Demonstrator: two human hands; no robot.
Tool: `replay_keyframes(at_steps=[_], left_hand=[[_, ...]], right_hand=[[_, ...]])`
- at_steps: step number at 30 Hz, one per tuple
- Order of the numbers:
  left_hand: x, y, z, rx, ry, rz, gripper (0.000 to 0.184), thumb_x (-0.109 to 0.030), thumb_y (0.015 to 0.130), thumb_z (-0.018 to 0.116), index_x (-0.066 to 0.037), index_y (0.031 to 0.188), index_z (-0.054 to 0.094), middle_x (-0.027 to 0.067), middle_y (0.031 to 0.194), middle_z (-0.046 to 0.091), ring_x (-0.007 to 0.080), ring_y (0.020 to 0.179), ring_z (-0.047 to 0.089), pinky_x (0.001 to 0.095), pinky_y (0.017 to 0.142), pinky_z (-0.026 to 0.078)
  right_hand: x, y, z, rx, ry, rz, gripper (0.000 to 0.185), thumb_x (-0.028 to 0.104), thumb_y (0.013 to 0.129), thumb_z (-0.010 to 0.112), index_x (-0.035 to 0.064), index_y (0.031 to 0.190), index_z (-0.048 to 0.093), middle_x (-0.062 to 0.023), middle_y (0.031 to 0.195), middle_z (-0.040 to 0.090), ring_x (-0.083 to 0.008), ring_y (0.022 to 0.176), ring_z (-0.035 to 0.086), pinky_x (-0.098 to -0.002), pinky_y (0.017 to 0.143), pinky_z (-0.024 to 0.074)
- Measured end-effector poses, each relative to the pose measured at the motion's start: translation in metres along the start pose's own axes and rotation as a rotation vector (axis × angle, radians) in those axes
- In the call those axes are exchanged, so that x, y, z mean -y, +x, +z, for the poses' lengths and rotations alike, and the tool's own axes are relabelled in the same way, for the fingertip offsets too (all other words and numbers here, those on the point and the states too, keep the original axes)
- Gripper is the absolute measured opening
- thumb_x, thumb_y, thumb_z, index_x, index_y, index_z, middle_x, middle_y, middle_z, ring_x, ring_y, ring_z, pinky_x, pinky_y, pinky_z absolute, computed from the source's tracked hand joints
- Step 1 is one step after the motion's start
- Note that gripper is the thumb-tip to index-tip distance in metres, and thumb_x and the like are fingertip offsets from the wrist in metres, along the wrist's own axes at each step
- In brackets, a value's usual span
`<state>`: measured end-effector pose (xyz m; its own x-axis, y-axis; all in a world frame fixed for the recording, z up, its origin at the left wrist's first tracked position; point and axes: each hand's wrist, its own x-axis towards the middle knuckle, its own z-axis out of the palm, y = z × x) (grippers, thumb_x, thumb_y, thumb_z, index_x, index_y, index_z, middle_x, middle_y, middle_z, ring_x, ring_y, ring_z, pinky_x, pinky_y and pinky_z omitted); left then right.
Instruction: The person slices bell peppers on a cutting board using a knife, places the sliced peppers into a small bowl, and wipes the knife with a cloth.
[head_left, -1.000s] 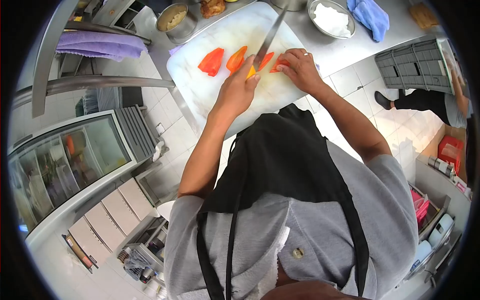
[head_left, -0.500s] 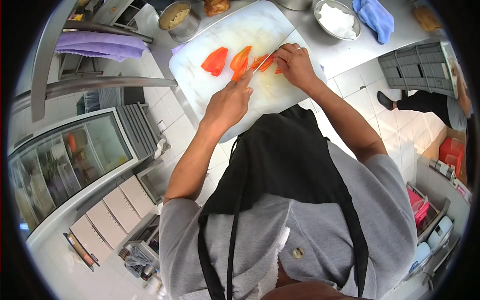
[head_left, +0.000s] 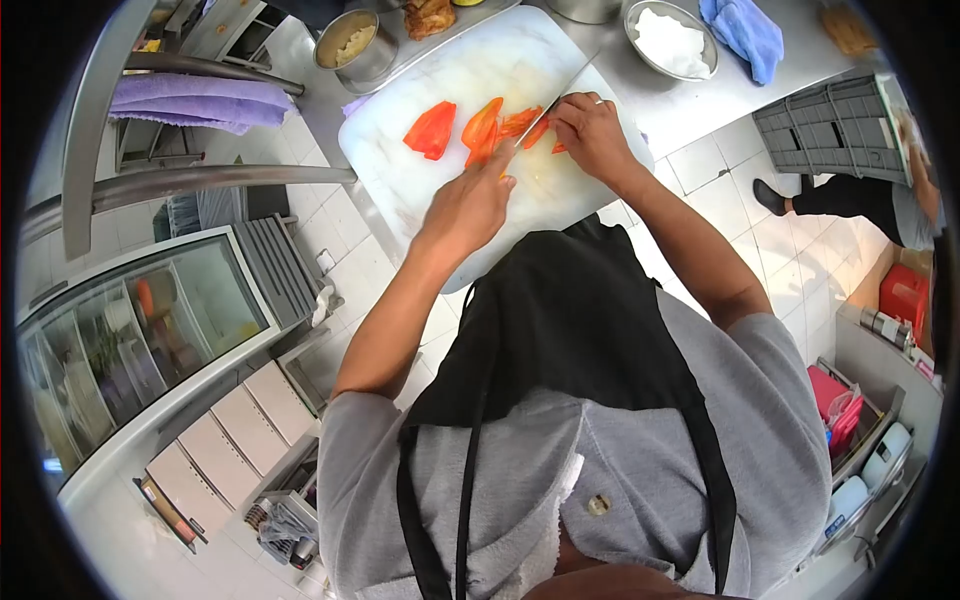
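My left hand (head_left: 468, 208) is wrapped around the handle of a knife (head_left: 568, 88), its blade pointing up and to the right over a white cutting board (head_left: 395, 185). The fingers of my right hand (head_left: 600, 140) are curled down beside the blade on red pepper strips (head_left: 537, 132), mostly hidden under the fingertips. Cut slices lie just left of the blade. Farther left on the board are a wide red pepper piece (head_left: 431, 130) and a longer orange-red pepper piece (head_left: 484, 124).
Behind the board stand a metal pot (head_left: 355, 47) with pale food and a metal bowl (head_left: 668, 40) with something white. A blue cloth (head_left: 745, 38) lies right of it. Metal rails (head_left: 220, 176) run on the left. A person's leg (head_left: 840, 205) and a grey crate (head_left: 825, 125) are at right.
The knife and my left hand have shifted slightly right and toward me. My right hand has barely moved, fingers still curled on the pepper.
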<state>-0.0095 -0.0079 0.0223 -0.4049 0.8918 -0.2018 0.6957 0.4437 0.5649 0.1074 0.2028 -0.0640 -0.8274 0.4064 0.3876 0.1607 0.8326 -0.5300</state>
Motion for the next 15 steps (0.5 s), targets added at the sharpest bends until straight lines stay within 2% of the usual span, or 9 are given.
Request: replay_keyframes(at_steps=[3,6,9,12,15], left_hand=[[-0.010,0.046,0.005,0.079,-0.104,-0.065,0.049,-0.027,0.104,0.054,-0.014,0.151,0.046,0.0246,0.132,0.062,0.0418,0.120,0.060,0.0455,0.100,0.048],[-0.007,0.062,-0.002,0.067,-0.066,0.067,0.050,-0.027,0.104,0.052,-0.014,0.152,0.044,0.0246,0.131,0.062,0.0426,0.121,0.059,0.0460,0.101,0.047],[-0.003,0.022,-0.006,0.012,-0.034,0.082,0.053,-0.023,0.103,0.051,-0.007,0.152,0.039,0.0279,0.119,0.065,0.0442,0.111,0.062,0.0495,0.096,0.048],[-0.006,0.000,-0.016,0.066,-0.052,-0.021,0.051,-0.028,0.104,0.052,-0.015,0.153,0.042,0.0256,0.130,0.063,0.0444,0.120,0.059,0.0480,0.100,0.047],[0.002,0.034,0.025,-0.038,-0.055,0.057,0.052,-0.029,0.104,0.052,-0.014,0.153,0.042,0.0255,0.130,0.063,0.0436,0.120,0.059,0.0474,0.100,0.047]], right_hand=[[0.002,0.000,0.000,-0.010,0.016,-0.020,0.011,0.012,0.088,0.066,0.0115,0.098,0.070,-0.0038,0.103,0.068,-0.0279,0.100,0.061,-0.0431,0.085,0.0430],[-0.002,-0.002,0.001,-0.015,0.010,-0.039,0.010,0.012,0.087,0.067,0.0115,0.097,0.069,-0.0031,0.102,0.067,-0.0274,0.098,0.061,-0.0426,0.085,0.0431],[-0.003,0.002,0.000,-0.019,0.005,-0.027,0.010,0.012,0.087,0.067,0.0113,0.096,0.069,-0.0031,0.101,0.067,-0.0272,0.097,0.061,-0.0421,0.084,0.0431],[-0.001,-0.003,0.001,-0.017,0.014,-0.025,0.009,0.011,0.087,0.067,0.0112,0.095,0.069,-0.0034,0.100,0.067,-0.0270,0.097,0.061,-0.0418,0.084,0.0431],[-0.001,-0.001,-0.002,-0.005,0.020,-0.027,0.009,0.011,0.087,0.066,0.0114,0.095,0.069,-0.0035,0.100,0.067,-0.0270,0.097,0.061,-0.0416,0.084,0.0431]])
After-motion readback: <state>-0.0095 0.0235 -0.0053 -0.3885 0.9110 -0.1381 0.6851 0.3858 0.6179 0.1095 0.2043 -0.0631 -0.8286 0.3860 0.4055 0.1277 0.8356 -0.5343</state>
